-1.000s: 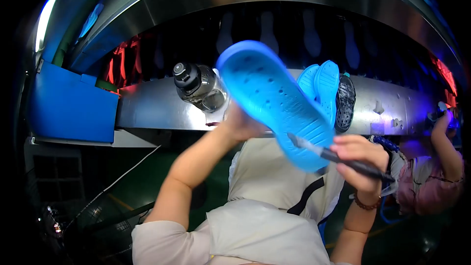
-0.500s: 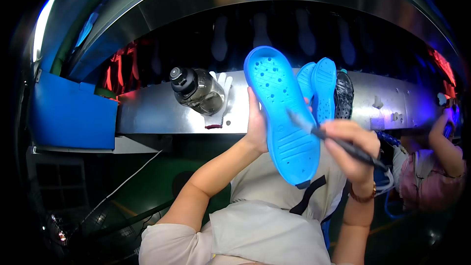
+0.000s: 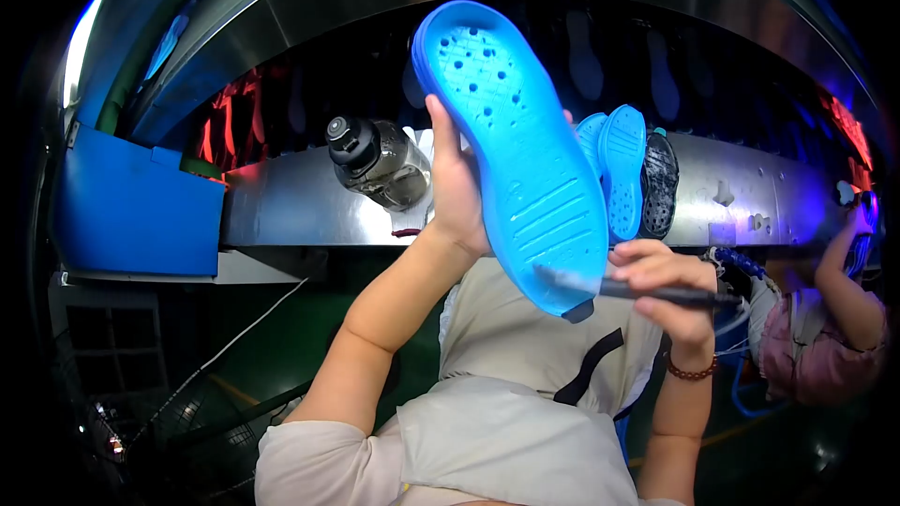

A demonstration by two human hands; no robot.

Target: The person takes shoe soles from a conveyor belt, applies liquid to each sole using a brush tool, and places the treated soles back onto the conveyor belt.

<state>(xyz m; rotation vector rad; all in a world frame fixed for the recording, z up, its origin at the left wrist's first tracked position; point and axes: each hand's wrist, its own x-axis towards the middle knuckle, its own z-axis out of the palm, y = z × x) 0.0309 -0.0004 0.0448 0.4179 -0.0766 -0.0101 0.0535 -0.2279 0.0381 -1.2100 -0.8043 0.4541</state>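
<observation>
A bright blue shoe sole point(image 3: 534, 169) is in my left hand point(image 3: 459, 192), tilted with its holed end up and to the left. My thumb lies along its left edge; most of the other fingers are hidden behind it. My right hand point(image 3: 675, 286) is closed round the black handle of a brush point(image 3: 619, 289), from which a thin tube point(image 3: 734, 321) trails. The blurred brush tip lies over the lower end of the sole, beneath the ridged part. Wet-looking sheen covers the surface there. A small dark tab point(image 3: 578, 310) sits at the sole's bottom tip.
On the metal ledge point(image 3: 281, 211) stand a dark bottle point(image 3: 380, 164) on a white glove, more blue soles point(image 3: 622, 169) and a black sole point(image 3: 660, 183). Behind runs a dark conveyor with sole shapes point(image 3: 584, 56). A blue box point(image 3: 141, 211) is at left; a co-worker point(image 3: 825, 337) sits at right.
The blue sole has moved up and slightly left, nearer the camera. The brush has shifted from the sole's middle to its lower end, its handle now more level.
</observation>
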